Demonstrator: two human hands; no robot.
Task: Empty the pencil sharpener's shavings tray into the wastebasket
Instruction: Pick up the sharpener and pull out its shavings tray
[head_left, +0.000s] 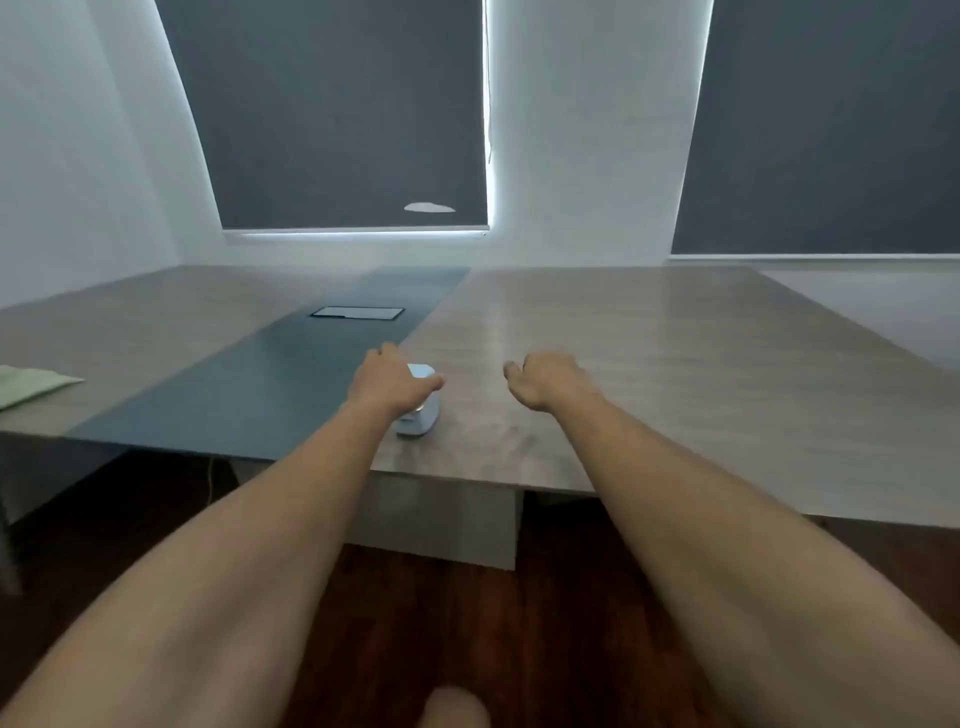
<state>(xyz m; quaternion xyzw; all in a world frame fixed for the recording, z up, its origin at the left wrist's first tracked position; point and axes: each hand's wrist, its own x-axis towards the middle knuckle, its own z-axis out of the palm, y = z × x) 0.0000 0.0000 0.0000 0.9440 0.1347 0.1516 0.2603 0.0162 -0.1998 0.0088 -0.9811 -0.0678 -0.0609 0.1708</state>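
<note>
A small pale blue and white pencil sharpener (420, 415) stands on the wooden table (649, 364) near its front edge. My left hand (387, 382) lies over the sharpener's top and left side, fingers wrapped around it, hiding most of its body. My right hand (545, 379) hovers a little to the right of the sharpener, fingers loosely curled, holding nothing. The shavings tray is not separately visible. No wastebasket is in view.
A dark grey strip (270, 384) runs down the table's middle with a rectangular cable hatch (357, 313). A green cloth (31, 384) lies at the left edge. Two windows with dark blinds sit behind. Dark wooden floor (467, 623) lies below the table's front edge.
</note>
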